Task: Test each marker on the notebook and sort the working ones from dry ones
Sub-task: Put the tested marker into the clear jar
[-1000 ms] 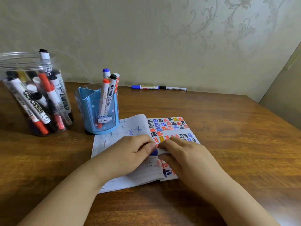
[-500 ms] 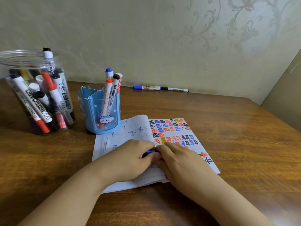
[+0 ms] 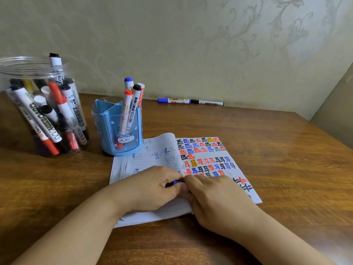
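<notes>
An open notebook [image 3: 210,155] lies on the wooden table, its right page full of red, blue, black and yellow test marks. Over its lower middle my left hand [image 3: 152,188] and my right hand [image 3: 215,199] meet, fingers curled round a blue marker [image 3: 177,182]. Only a short blue piece of it shows between the hands. Whether the cap is on or off is hidden.
A clear round jar [image 3: 28,66] at the left holds several markers. A blue divided pen holder [image 3: 122,138] with several markers stands behind the notebook. A blue marker [image 3: 173,100] and a black marker [image 3: 208,102] lie end to end by the wall.
My hands have pressed together along the marker; the white barrel seen between them a second ago is now covered. More of the right page shows.
</notes>
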{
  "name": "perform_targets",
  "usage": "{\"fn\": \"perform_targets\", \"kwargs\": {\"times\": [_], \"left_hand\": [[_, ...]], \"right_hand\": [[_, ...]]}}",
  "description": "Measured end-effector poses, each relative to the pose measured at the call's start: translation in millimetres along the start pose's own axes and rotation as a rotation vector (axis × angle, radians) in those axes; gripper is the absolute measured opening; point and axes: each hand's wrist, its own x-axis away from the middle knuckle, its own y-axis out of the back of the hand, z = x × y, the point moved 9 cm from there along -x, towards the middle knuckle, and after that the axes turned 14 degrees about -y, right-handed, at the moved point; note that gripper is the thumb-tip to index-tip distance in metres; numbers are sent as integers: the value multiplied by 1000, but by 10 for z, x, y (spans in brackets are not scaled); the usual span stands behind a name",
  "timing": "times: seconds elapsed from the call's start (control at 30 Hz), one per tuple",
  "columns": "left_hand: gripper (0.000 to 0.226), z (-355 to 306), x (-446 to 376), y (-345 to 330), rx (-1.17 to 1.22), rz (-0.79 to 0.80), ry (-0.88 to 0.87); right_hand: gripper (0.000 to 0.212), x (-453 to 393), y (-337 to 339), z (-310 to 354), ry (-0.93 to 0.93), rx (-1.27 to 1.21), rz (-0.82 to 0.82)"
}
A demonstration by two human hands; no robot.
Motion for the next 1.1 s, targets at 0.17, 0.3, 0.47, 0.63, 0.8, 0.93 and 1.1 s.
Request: {"fn": "perform_targets", "kwargs": {"times": [0.17,0.3,0.47,0.63,0.8,0.93,1.1], "left_hand": [[35,-13,2,-2,8,4,6],[42,24,18,68,27,-65,74],[15,-87,19,238,-169,-183,57],[14,-162,8,146,-342,-124,-17],[18,-150,-36,105,-295,-114,-42],[23,-152,-18,167,-231,-148,-15],[22,-252,-87,129,-112,-81,-16]], "right_hand": [[22,-15,-20,-50,-47,-63,74],[32,-34,80,-157,-91,-31,40],[33,-17,77,-245,-134,69,11],[51,-20,-78,-279,-200,-78,193],[19,-20,-85,-158,-144,-14,120],[19,-80,-34,-37,-53,101,40],[16,-87,107,-92,43,109,92]]}}
